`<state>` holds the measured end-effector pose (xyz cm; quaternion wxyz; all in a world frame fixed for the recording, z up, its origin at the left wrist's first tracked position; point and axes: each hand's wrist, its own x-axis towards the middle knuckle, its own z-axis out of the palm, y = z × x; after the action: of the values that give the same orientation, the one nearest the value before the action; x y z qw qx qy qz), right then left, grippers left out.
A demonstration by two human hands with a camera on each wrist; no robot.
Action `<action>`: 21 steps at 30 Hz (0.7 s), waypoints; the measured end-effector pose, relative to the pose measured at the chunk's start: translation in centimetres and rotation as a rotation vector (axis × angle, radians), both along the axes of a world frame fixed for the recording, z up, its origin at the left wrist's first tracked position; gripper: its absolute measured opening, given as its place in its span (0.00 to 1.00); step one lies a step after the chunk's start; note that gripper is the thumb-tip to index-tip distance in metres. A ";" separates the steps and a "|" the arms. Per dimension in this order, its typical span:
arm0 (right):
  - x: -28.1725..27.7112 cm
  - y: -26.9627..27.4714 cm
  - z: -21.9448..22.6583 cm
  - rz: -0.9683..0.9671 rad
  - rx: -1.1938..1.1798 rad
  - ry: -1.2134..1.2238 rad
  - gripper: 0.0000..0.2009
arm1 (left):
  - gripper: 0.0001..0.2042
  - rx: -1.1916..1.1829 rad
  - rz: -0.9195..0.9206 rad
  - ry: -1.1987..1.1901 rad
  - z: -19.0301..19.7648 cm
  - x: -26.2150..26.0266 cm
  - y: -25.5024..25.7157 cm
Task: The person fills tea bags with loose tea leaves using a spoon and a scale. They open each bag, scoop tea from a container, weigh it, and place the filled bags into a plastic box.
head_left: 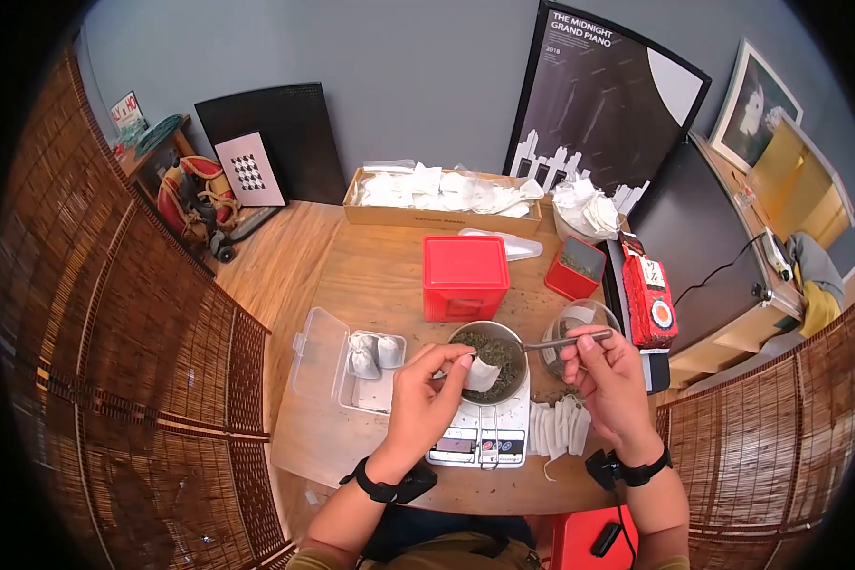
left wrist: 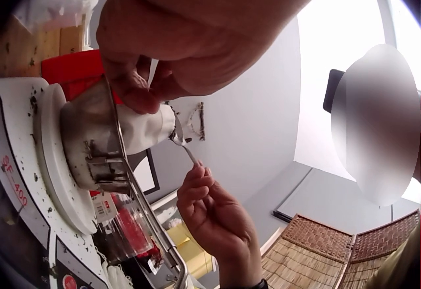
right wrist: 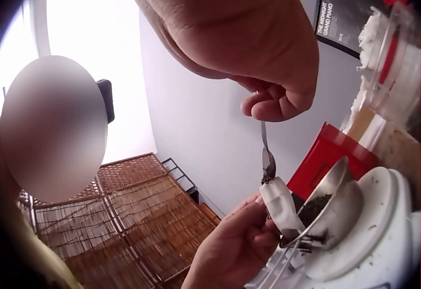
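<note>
L hand (head_left: 426, 394) pinching white bag (head_left: 483, 376), mouth up, over pan (left wrist: 82, 128) of dried leaf (head_left: 503, 356) on scale (head_left: 515, 418). Spoon (right wrist: 268, 157) w/ leaf at bag mouth, held in R hand (head_left: 610, 375). Rec.: hold mouth wide, tip spoon slowly.

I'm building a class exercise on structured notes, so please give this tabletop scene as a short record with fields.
Left hand: pinches a white pouch
Right hand: holds a spoon with leaf bits at the pouch's mouth
Metal pan: holds dried leaves, stands on a white scale
Clear container: lid open, two filled pouches inside
Right of scale: row of flat white pouches
Beyond pan: large red box
</note>
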<state>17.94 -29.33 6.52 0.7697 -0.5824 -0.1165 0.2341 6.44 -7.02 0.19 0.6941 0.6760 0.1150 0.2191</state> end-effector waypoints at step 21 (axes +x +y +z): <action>-3.0 0.2 0.7 -0.077 -0.122 -0.359 0.11 | 0.09 -0.208 -0.020 -0.028 -0.5 -0.3 -0.2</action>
<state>14.99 -29.17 7.26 0.7083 -0.6643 -0.2152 0.1035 6.11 -7.23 -0.27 0.7642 0.5984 0.1205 0.2085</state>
